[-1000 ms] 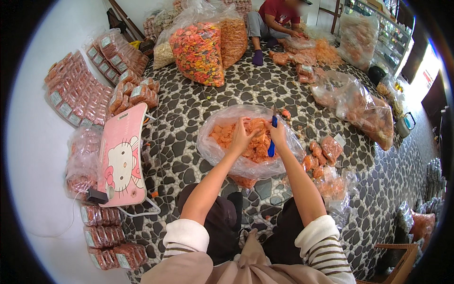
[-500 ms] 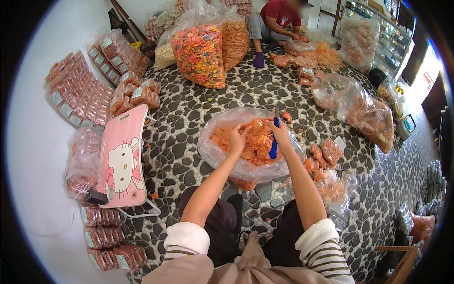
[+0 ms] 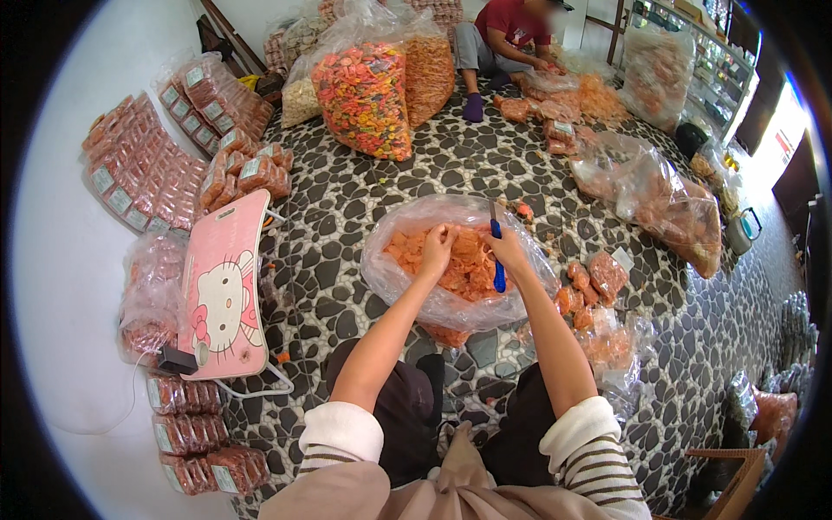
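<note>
"What's in front of you?"

"My left fingers (image 3: 442, 234) bunch together over orange pieces (image 3: 464, 282) in a wide-open clear bag (image 3: 375, 269); my right fingers (image 3: 506, 244) hold a blue-handled knife (image 3: 499, 279), blade pointing away from me."

"And around you?"

"Small packets (image 3: 608, 276) lie on the stone-patterned floor (image 3: 321, 303) to my right, a multicoloured sack (image 3: 362, 100) stands ahead, and a seated co-worker (image 3: 518, 36) is beyond, further right."

Brown-striped white sleeves (image 3: 600, 472) with plain white cuffs (image 3: 344, 433) are worn with dark trousers (image 3: 518, 433) and a beige cloth (image 3: 334, 496).
</note>
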The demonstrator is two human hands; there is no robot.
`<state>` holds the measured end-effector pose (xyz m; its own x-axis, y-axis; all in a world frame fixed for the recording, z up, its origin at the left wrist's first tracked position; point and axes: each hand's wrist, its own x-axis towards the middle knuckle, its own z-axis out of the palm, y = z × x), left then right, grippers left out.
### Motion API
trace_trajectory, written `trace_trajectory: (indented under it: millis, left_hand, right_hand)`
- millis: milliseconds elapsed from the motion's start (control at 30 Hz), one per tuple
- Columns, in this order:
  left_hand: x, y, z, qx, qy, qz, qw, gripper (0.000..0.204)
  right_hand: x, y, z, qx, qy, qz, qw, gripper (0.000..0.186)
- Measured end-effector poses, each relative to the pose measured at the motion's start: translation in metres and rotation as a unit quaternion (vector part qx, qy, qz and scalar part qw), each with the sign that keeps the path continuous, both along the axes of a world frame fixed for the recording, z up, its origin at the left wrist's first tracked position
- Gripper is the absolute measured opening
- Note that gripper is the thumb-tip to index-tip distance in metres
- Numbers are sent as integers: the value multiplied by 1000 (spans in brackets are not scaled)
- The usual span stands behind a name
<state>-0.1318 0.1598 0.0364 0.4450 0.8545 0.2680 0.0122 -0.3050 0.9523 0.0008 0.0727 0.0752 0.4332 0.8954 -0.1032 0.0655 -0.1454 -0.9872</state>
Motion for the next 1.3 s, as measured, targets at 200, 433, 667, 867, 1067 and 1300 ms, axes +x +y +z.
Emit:
trace_trajectory:
  millis: [200, 433, 667, 867, 1067, 1300]
  left_hand:
    - [1, 0, 0, -47, 38, -48, 997, 29]
    - [3, -19, 8, -194, -1, -107, 975, 43]
    - [2, -23, 15, -257, -23, -83, 963, 40]
    - [-2, -22, 17, -269, 39, -107, 956, 31]
    - [2, -22, 8, -185, 64, -119, 973, 24]
    - [8, -15, -2, -10, 273, -62, 960, 26]
  right_hand:
    - [-10, 5, -11, 140, -270, 18, 952, 26]
    - [-5, 9, -11, -43, -152, -73, 985, 24]
    - [-16, -4, 1, 129, -312, -91, 937, 24]
    - [-11, -1, -9, 110, -359, -38, 926, 26]
    - [-16, -4, -14, 98, -442, -88, 887, 17]
    - [-20, -3, -21, 55, -487, -117, 864, 14]
